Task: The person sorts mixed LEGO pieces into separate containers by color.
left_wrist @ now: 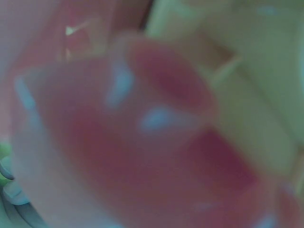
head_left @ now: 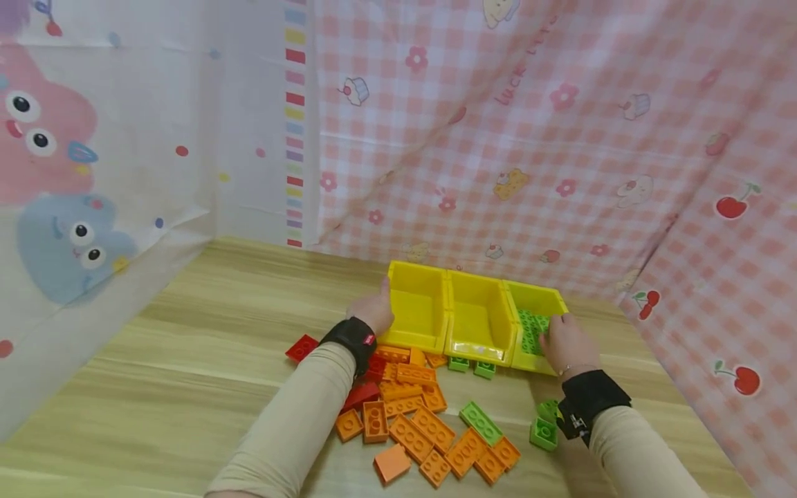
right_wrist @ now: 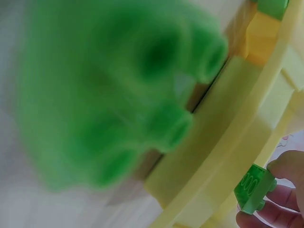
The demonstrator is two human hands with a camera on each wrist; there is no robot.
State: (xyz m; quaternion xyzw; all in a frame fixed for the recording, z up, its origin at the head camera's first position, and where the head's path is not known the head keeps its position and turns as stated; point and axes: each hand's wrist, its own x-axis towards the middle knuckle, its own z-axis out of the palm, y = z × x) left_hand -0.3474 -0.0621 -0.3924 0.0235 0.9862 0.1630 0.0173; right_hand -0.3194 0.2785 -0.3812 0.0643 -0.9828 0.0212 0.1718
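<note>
R hand [head_left: 565, 340] pinches a green brick [right_wrist: 254, 187] w/ curled fingers at the near rim of the right yellow bin [head_left: 548, 299]; brick's long side runs along the rim, studs face left in the wrist view. L hand [head_left: 373, 311] rests on the left yellow bin [head_left: 416, 304] w/ fingers on its left wall; can't tell how tight. 3 yellow bins sit in a row at the far side of the counter [head_left: 187, 360]. Green bricks already lie in the right bin. Near them: a pile of orange bricks [head_left: 417, 422], 2 or so red bricks [head_left: 302, 347], approx. 5 loose green ones [head_left: 481, 422].
</note>
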